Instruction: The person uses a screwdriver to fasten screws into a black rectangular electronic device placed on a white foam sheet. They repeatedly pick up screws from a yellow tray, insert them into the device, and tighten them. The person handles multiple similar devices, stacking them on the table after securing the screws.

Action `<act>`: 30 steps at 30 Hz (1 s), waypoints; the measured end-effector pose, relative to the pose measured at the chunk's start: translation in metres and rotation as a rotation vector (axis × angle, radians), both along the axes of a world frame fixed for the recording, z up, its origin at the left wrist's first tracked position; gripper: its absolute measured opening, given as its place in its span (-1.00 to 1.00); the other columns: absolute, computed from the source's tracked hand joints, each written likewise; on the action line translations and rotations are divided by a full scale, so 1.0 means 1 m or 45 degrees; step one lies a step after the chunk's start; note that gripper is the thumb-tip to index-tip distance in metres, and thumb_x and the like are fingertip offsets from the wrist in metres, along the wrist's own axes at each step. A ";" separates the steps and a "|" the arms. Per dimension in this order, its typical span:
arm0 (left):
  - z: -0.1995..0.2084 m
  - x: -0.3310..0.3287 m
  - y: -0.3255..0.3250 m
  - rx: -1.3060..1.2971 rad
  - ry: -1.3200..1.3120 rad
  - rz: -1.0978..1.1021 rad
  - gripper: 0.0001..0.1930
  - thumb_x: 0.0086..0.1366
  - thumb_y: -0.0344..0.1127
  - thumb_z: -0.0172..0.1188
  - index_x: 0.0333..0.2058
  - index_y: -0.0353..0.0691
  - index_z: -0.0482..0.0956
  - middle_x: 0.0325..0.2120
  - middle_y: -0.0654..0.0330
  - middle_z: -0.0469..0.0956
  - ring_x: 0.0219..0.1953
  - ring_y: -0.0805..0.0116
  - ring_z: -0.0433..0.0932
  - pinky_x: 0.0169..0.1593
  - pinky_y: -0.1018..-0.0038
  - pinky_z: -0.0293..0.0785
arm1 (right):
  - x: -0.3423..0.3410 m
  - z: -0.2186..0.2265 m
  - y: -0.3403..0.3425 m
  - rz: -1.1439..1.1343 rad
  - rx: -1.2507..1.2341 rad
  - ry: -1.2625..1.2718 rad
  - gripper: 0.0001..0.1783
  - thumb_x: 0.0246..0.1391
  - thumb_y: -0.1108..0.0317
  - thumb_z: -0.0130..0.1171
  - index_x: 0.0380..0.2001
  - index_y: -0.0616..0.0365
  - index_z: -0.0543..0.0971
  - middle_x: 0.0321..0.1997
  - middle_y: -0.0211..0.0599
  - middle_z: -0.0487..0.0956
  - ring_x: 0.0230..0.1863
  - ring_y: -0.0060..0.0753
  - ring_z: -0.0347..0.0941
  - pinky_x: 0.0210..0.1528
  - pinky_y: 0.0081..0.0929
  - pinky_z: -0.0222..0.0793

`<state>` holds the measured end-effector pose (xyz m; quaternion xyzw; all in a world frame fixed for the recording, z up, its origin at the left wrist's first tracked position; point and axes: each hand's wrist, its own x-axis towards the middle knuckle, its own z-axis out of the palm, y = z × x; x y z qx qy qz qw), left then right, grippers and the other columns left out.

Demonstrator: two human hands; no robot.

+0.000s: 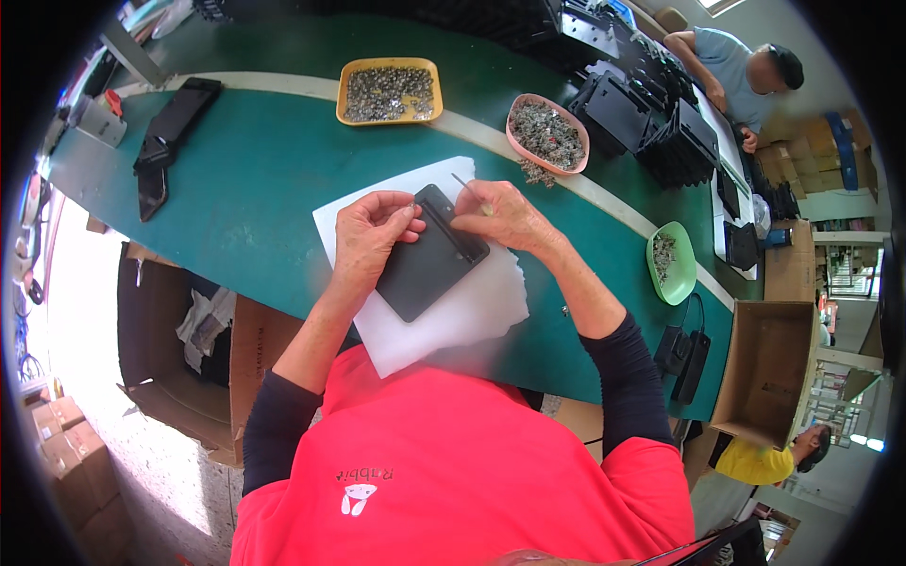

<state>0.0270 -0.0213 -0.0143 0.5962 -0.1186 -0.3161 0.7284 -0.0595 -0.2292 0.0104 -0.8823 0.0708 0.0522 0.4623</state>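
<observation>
On the white foam sheet (462, 321) over the green worktop (255, 179), dark-grey flat rectangular plate (415, 278) looks unclamped; left fingers (389, 200) near-pinched, hold unclear, right fingers (469, 224) closed on thin metallic rod (459, 179), which could skid and scratch if the plate slides.

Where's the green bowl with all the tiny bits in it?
In the head view, the green bowl is on the table to the right of the right hand, between the pink bowl and a black corded box.
</observation>
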 end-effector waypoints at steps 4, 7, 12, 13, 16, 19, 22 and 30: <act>0.002 0.002 0.000 0.031 -0.054 0.014 -0.81 0.29 -0.44 0.23 -0.17 -0.43 0.55 -0.32 0.10 0.63 -0.34 0.44 0.63 -0.28 0.61 0.59 | -0.005 -0.018 0.003 -0.031 0.020 -0.199 -0.77 -0.06 0.34 0.36 -0.35 0.23 0.60 -0.40 -0.24 0.63 -0.35 -0.38 0.54 -0.19 -0.41 0.44; 0.006 0.002 -0.011 0.104 -0.183 -0.019 -0.83 0.28 -0.44 0.22 -0.20 -0.41 0.56 -0.38 0.16 0.61 -0.39 0.49 0.60 -0.34 0.63 0.55 | -0.010 -0.027 -0.002 -0.036 -0.007 -0.324 -0.80 -0.05 0.33 0.33 -0.38 0.20 0.60 -0.41 -0.18 0.63 -0.36 -0.25 0.55 -0.27 -0.35 0.43; 0.013 0.005 -0.015 0.183 -0.351 -0.027 -0.86 0.27 -0.47 0.18 -0.22 -0.40 0.56 -0.46 0.26 0.54 -0.51 0.60 0.47 -0.48 0.67 0.39 | -0.010 -0.023 0.006 -0.094 -0.047 -0.423 -0.83 -0.11 0.37 0.30 -0.44 0.23 0.58 -0.50 -0.11 0.59 -0.41 -0.14 0.56 -0.34 -0.28 0.44; 0.013 0.003 -0.016 0.148 -0.352 -0.024 -0.86 0.27 -0.47 0.17 -0.22 -0.40 0.56 -0.47 0.27 0.53 -0.51 0.61 0.46 -0.49 0.67 0.38 | -0.011 -0.024 0.007 -0.106 -0.048 -0.430 -0.83 -0.10 0.37 0.30 -0.44 0.23 0.57 -0.50 -0.12 0.59 -0.42 -0.14 0.56 -0.34 -0.27 0.44; 0.019 0.002 -0.018 0.242 -0.417 -0.092 -0.87 0.27 -0.51 0.12 -0.23 -0.40 0.58 -0.49 0.27 0.54 -0.53 0.60 0.46 -0.48 0.66 0.40 | -0.013 -0.026 0.007 -0.124 -0.043 -0.451 -0.84 -0.10 0.37 0.30 -0.44 0.22 0.57 -0.51 -0.12 0.59 -0.43 -0.13 0.56 -0.35 -0.27 0.44; 0.022 -0.002 -0.017 0.289 -0.403 -0.064 -0.86 0.27 -0.51 0.14 -0.23 -0.40 0.60 -0.48 0.26 0.56 -0.51 0.58 0.49 -0.44 0.66 0.45 | -0.015 -0.030 0.009 -0.123 -0.050 -0.492 -0.84 -0.09 0.37 0.30 -0.44 0.21 0.57 -0.51 -0.12 0.59 -0.43 -0.14 0.56 -0.36 -0.26 0.44; 0.022 0.000 -0.014 0.265 -0.436 -0.027 -0.85 0.28 -0.48 0.18 -0.20 -0.39 0.61 -0.45 0.26 0.58 -0.49 0.55 0.52 -0.38 0.64 0.52 | -0.014 -0.037 0.007 -0.113 -0.041 -0.483 -0.83 -0.06 0.34 0.32 -0.38 0.16 0.60 -0.43 -0.18 0.61 -0.36 -0.18 0.56 -0.28 -0.34 0.46; 0.008 0.009 -0.007 0.463 -0.805 0.050 -0.84 0.24 -0.43 0.29 -0.20 -0.30 0.68 -0.41 0.29 0.65 -0.39 0.58 0.57 -0.27 0.64 0.47 | -0.017 -0.031 0.009 -0.185 0.013 -0.448 -0.84 -0.08 0.36 0.32 -0.40 0.19 0.61 -0.50 -0.14 0.60 -0.42 -0.16 0.57 -0.32 -0.32 0.45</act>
